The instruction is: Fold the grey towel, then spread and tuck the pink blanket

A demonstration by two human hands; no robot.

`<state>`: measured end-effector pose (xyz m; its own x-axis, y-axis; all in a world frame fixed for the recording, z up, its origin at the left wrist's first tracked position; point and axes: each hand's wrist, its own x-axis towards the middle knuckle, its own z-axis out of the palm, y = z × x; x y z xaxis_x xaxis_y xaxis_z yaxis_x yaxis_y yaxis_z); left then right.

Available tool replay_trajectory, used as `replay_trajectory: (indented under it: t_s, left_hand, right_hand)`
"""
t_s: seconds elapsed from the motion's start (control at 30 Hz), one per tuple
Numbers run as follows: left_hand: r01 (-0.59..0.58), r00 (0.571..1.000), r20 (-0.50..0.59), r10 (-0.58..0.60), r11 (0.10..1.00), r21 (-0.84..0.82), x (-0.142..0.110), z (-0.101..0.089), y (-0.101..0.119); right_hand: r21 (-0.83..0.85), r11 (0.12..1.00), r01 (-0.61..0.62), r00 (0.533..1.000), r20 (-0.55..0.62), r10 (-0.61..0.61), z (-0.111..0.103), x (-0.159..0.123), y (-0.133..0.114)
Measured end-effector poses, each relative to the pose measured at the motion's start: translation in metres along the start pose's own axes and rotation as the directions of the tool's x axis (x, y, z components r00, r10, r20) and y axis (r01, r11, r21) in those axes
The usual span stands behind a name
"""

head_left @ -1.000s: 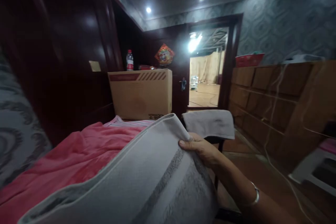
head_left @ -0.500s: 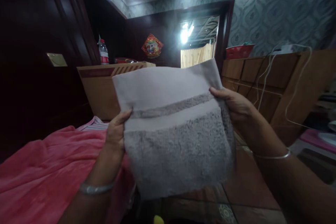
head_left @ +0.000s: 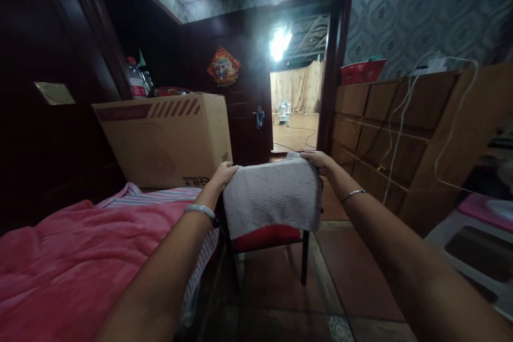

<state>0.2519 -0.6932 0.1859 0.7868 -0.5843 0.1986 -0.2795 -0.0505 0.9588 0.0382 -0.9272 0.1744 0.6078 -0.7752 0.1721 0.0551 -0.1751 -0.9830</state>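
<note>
A grey towel (head_left: 272,195) hangs over the backrest of a dark-framed chair (head_left: 305,259), its fold lying along the top edge and its near side reaching down toward the red seat (head_left: 268,236). The left hand (head_left: 224,175) is closed on the towel at the left corner of that top edge, fingers curled over the cloth. The right hand (head_left: 319,160) has hold of it near the right corner, fingers nearly closed, pressing the cloth along the edge; whether either hand also touches the frame beneath cannot be told. The towel's near face lies fairly flat, with a slightly uneven lower hem. Just left of the chair, a pink blanket (head_left: 88,246) lies over a striped cloth (head_left: 150,196), whose far edge is close to a large cardboard box (head_left: 160,141). A plastic bottle (head_left: 137,83) stands at the box's top left corner.
</note>
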Motion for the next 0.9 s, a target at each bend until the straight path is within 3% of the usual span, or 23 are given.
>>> replay_trajectory:
  t_s: [0.1, 0.33, 0.5, 0.67, 0.77, 0.9]
  left_hand:
    - [-0.023, 0.996, -0.078, 0.031, 0.995, 0.102, 0.004, 0.006, -0.009]
    - [-0.04, 0.986, -0.146, 0.077, 0.971, 0.235, 0.008, 0.009, -0.004]
    - [-0.033, 0.994, -0.091, 0.052, 0.979, 0.2, 0.002, -0.005, 0.008]
    - [-0.062, 0.993, -0.087, 0.08, 0.98, 0.187, 0.022, -0.012, 0.025]
    - [-0.061, 0.991, -0.098, 0.088, 0.965, 0.254, 0.028, -0.007, 0.016]
    - [-0.062, 0.994, -0.051, 0.091, 0.909, 0.413, 0.018, 0.004, -0.011]
  right_hand:
    - [-0.029, 1.0, 0.001, 1.0, -0.025, -0.002, -0.004, 0.01, 0.009]
    - [-0.194, 0.98, 0.03, 0.987, -0.15, -0.06, 0.005, 0.031, 0.008]
    - [-0.25, 0.968, 0.034, 0.993, -0.099, -0.06, -0.004, 0.031, -0.002]
    - [-0.357, 0.931, 0.074, 0.992, -0.067, -0.105, -0.01, 0.052, -0.02]
    - [-0.466, 0.883, 0.055, 0.989, -0.098, -0.113, -0.007, 0.06, -0.014]
    - [-0.615, 0.787, 0.04, 0.99, -0.083, -0.115, -0.001, 0.049, 0.013]
